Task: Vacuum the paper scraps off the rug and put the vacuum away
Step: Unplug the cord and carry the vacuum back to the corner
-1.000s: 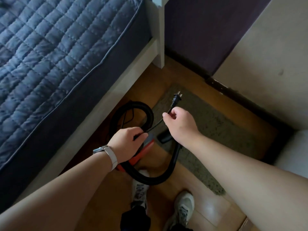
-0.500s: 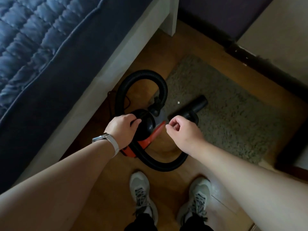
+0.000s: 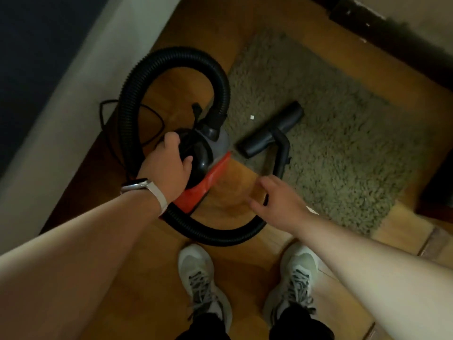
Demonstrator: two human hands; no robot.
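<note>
Vacuum [image 3: 198,155], black-and-red canister left of shaggy olive rug [image 3: 343,143], ribbed black hose [image 3: 176,55] looped round it, nozzle [image 3: 272,130] lying on rug's left part; one white paper scrap [image 3: 251,117] just beyond nozzle.

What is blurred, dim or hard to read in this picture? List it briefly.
Head view: dim, warm light throughout. Head view: the right hand is smeared by motion, its fingers soft-edged. Head view: the left hand gripping the vacuum is sharper. Head view: the white paper scrap on the rug shows clearly; the baseboard at top right is smeared.
</note>
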